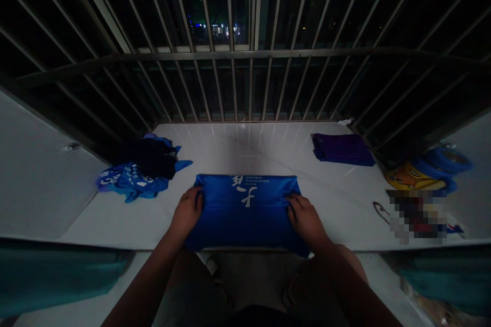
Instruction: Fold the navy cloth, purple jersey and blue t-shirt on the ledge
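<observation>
A blue shirt [245, 219] with white printed lettering lies folded into a wide rectangle in front of me, its near edge reaching the front of the white ledge. The print appears upside down from where I stand. My left hand [187, 210] has its fingers curled on the shirt's left edge. On the opposite edge, my right hand [306, 216] grips the fabric, which creases near the fingertips. Both thumbs are hard to make out in the dim light.
Crumpled blue and dark clothes [148, 168] are heaped at the left of the white ledge [245, 148]. A folded purple garment [343, 148] lies at the back right. Further right are a yellow-and-blue item [416, 176] and a blue roll-like object [447, 159]. Metal bars [233, 87] line the window.
</observation>
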`<action>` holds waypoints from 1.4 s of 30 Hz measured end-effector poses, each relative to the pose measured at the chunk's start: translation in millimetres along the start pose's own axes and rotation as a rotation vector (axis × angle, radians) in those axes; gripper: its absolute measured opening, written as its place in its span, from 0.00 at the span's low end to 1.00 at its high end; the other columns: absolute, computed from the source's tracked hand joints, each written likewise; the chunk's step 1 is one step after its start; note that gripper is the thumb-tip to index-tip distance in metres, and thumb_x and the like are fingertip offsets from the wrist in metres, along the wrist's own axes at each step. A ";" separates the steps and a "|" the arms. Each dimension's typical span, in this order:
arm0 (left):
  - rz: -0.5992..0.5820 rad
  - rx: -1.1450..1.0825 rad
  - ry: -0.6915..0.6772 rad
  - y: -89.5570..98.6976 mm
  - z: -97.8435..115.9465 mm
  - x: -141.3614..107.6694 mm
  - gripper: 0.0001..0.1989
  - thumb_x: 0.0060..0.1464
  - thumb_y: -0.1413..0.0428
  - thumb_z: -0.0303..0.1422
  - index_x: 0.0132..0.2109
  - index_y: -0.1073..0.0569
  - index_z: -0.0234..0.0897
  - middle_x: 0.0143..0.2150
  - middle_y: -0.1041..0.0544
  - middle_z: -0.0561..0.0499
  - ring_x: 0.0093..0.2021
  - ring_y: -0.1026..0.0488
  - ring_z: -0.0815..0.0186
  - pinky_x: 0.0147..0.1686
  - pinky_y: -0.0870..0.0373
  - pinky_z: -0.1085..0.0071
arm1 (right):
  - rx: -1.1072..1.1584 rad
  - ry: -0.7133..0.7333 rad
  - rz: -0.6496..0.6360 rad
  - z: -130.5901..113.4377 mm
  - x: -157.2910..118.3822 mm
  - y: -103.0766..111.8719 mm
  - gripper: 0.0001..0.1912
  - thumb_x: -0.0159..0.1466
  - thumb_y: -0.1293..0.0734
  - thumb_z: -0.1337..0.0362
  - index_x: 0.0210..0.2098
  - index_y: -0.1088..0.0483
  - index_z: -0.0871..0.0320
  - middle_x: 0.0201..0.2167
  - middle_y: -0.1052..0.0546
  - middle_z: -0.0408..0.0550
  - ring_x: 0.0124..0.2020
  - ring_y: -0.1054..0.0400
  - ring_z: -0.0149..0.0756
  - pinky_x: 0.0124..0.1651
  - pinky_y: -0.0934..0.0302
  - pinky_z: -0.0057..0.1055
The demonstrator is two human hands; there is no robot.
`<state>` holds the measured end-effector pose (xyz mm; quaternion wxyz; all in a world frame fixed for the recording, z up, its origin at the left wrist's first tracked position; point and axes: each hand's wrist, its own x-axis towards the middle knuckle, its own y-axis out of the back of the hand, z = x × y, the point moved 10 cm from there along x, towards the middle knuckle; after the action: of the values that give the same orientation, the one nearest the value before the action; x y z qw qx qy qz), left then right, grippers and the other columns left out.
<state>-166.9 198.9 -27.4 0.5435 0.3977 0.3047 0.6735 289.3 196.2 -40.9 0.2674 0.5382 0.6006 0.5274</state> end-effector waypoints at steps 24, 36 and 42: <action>-0.076 0.139 -0.101 -66.6 5.5 -0.6 0.34 0.73 0.49 0.46 0.79 0.34 0.36 0.82 0.37 0.34 0.82 0.42 0.38 0.78 0.44 0.36 | -0.056 -0.067 -0.117 -8.1 0.3 -49.5 0.35 0.79 0.39 0.49 0.82 0.43 0.49 0.83 0.42 0.56 0.83 0.49 0.61 0.80 0.54 0.69; -0.153 0.316 -0.032 -84.8 27.2 58.6 0.36 0.77 0.55 0.46 0.82 0.40 0.30 0.84 0.45 0.35 0.84 0.47 0.42 0.81 0.48 0.41 | -0.167 -0.199 -0.351 24.9 77.3 -42.9 0.39 0.81 0.47 0.43 0.85 0.54 0.49 0.86 0.57 0.49 0.86 0.65 0.53 0.83 0.71 0.65; -0.157 0.278 -0.038 -92.3 24.4 72.1 0.36 0.77 0.55 0.47 0.82 0.41 0.32 0.84 0.45 0.36 0.84 0.47 0.42 0.81 0.49 0.40 | -0.077 -0.193 -0.345 28.8 87.8 -42.3 0.40 0.81 0.47 0.42 0.85 0.54 0.51 0.86 0.57 0.52 0.86 0.67 0.55 0.83 0.76 0.65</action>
<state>-107.3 289.2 -78.3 0.5399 0.4567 0.4150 0.5724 275.2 293.5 -66.9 0.4304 0.4645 0.6351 0.4423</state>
